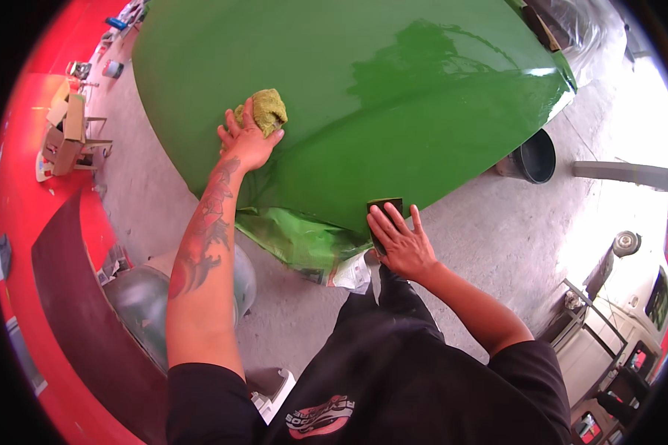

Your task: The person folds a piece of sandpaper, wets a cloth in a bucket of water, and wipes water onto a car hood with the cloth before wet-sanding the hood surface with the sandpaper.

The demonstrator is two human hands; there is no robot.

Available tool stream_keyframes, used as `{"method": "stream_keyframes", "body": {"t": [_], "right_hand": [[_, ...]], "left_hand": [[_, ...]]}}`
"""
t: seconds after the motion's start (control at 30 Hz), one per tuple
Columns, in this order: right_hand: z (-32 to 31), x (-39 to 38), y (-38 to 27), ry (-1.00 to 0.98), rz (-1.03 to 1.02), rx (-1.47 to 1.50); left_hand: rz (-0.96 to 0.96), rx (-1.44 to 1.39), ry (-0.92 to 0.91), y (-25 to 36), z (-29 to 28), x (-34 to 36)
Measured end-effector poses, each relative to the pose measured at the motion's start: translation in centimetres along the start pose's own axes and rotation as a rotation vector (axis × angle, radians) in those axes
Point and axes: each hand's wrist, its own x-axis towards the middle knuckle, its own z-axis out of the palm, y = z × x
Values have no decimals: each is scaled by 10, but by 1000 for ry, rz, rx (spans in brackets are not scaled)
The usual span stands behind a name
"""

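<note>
A glossy green car hood [312,126] fills the upper middle, with reflections toward its far right. My left hand [251,142] grips a crumpled yellow-green cloth [269,111] against the left part of the hood, fingers partly spread around its near side. At the hood's near edge, my right hand [404,241] presses a small black sanding pad [384,204] flat under its fingers. Part of that pad is hidden by the hand. Green-tinted plastic sheeting [297,237] and paper hang from the near edge between my arms.
A black bucket [536,157] stands on the concrete floor right of the hood. Far left are a cardboard box [68,133] and a red wall. A dark curved panel [89,319] and a grey tank [145,300] stand near my left arm. A white vehicle [616,326] is at right.
</note>
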Motion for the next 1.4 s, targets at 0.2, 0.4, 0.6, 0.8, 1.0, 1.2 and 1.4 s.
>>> {"method": "stream_keyframes", "body": {"t": [0.2,0.4,0.6,0.8,1.0,1.2,1.4], "right_hand": [[-12,95,-27,104,-278,25],[-3,21,8,48,-419,-95],[-18,44,8,-97,-550,-71],[-18,101,-33,40,-533,-70],[-18,26,19,-91,-517,11],[-8,116,-38,114,-396,-2],[-31,101,26,206,-25,32]], "left_hand": [[32,5,7,2,3,5],[1,-8,-6,-1,0,0],[1,31,-7,2,1,4],[28,31,-1,-2,3,8],[-4,6,-23,2,-6,-1],[17,-12,-8,4,-1,2],[20,-48,14,-6,-9,-5]]}}
